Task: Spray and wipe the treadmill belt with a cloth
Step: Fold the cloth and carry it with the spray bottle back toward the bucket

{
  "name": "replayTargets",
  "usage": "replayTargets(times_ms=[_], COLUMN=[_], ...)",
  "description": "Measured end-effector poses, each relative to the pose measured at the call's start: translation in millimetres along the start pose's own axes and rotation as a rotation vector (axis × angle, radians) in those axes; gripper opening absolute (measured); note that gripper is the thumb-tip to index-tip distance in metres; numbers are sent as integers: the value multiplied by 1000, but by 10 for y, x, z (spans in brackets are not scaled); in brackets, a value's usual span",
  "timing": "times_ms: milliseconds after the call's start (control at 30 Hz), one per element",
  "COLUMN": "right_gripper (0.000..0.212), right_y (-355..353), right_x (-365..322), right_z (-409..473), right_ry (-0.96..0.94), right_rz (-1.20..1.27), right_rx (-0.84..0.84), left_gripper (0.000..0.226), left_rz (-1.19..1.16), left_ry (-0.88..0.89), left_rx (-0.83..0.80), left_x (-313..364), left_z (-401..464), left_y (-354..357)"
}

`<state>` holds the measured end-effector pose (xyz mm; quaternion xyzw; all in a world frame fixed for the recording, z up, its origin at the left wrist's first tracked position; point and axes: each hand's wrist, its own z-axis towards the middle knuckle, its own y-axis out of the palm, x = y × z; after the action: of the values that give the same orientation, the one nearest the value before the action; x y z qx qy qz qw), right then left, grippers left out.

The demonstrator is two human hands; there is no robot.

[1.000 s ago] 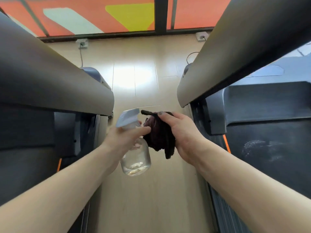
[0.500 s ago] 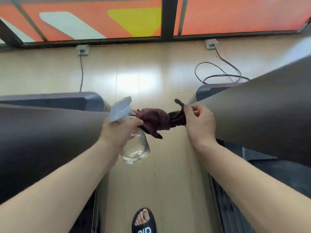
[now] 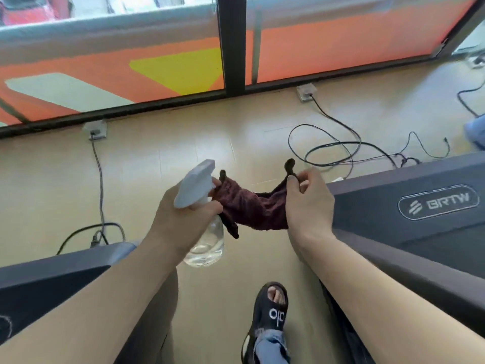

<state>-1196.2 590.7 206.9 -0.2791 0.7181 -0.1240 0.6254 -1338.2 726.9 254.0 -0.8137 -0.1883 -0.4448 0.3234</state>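
**Cloth stretched between both hands, bottle in left**

Cloth (image 3: 253,208), dark maroon, hangs in the air above the floor (image 3: 183,158), stretched between the two hands. Right hand (image 3: 309,206) pinches one end of the cloth between thumb and fingers (image 3: 291,179); a dark corner sticks up just above the pinch. Left hand (image 3: 183,216) is clenched round the neck of the spray bottle (image 3: 207,243) and also touches the other end of the cloth at the fingertips. Bottle is clear, body hanging below the hand, pale grey trigger head (image 3: 195,186) above it, just left of the cloth.

Right of the cloth: dark grey treadmill (image 3: 393,206) with a "BRTW" logo; the right hand is just beside its front edge. Left of and below the cloth: second dark treadmill (image 3: 52,282). Beyond the cloth: black cables (image 3: 330,148) looped on the floor, two floor sockets (image 3: 305,91), then a window (image 3: 157,61) with orange and yellow film. Below the cloth: a foot in a black sandal (image 3: 270,311).
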Motion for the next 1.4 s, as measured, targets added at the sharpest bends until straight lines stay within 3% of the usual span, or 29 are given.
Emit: replayTargets(times_ms=[67, 200, 300, 400, 500, 667, 867, 1033, 1133, 1233, 1400], right_gripper=[12, 9, 21, 32, 23, 13, 18, 28, 19, 13, 12], right_y=[180, 527, 513, 433, 398, 415, 379, 138, -172, -648, -1550], right_x=[-125, -524, -863, -1081, -1209, -1458, -1810, -1896, -1771, -1560, -1003], right_z=[280, 728, 1095, 1498, 1959, 2747, 3760, 4586, 5080, 5580, 6235], right_ry=[134, 350, 417, 408, 372, 381, 286, 283, 312, 331, 364], right_rz=[-12, 369, 547, 567, 528, 529, 595, 758, 791, 870, 977], right_rx=[-32, -355, -519, -612, -486, -282, -427, -367, -238, -162, -24], left_gripper=[25, 25, 18, 32, 21, 31, 19, 29, 29, 13, 8], left_rz=[109, 364, 269, 183, 151, 50, 87, 115, 259, 285, 340], left_ry=[89, 227, 223, 136, 99, 100, -48, -85, -52, -6, 43], left_rx=[-90, -190, -220, -260, -323, -315, -444, -659, -719, -872, -1071], left_x=[160, 527, 863, 1195, 1536, 2051, 2682, 3245, 3578, 3983, 4560], left_z=[281, 777, 1113, 1498, 1963, 2756, 3978, 4768, 5082, 5241, 5346], left_y=[8, 121, 248, 355, 465, 635, 847, 1262, 1877, 2690, 4084])
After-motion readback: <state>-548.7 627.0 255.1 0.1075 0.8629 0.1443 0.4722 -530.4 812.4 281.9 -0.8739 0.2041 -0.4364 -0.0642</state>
